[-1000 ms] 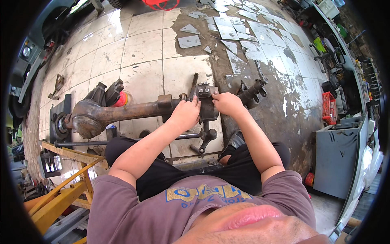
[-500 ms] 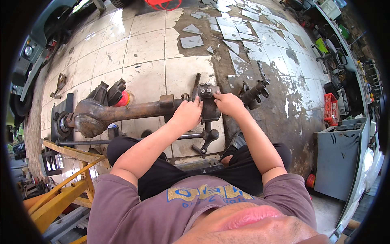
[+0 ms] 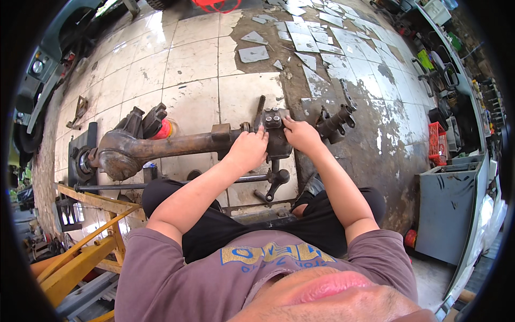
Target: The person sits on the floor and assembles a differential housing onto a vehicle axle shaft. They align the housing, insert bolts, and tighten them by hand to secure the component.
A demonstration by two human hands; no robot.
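A rusty vehicle axle (image 3: 174,146) lies across the tiled floor in front of me, its rounded differential housing (image 3: 119,154) at the left. At its right end sits a dark steering knuckle (image 3: 279,144) with a cap plate held by several shiny bolts (image 3: 272,117). My left hand (image 3: 250,146) grips the knuckle's left side, fingertips close to the bolted cap. On the opposite side my right hand (image 3: 301,134) holds it, index finger reaching up along its edge; the other fingers are partly hidden. A tie rod (image 3: 233,181) with a joint arm runs below the axle.
Another metal shaft part (image 3: 337,123) lies to the right. Broken tiles (image 3: 300,40) are strewn at the far side. A yellow frame (image 3: 88,257) stands at my left; a grey metal cabinet (image 3: 448,214) and a red crate (image 3: 437,144) stand at the right.
My right hand has shifted slightly, its index finger now higher along the knuckle's edge. The knuckle and its bolted cap look slightly turned. My left hand stays nearly where it was.
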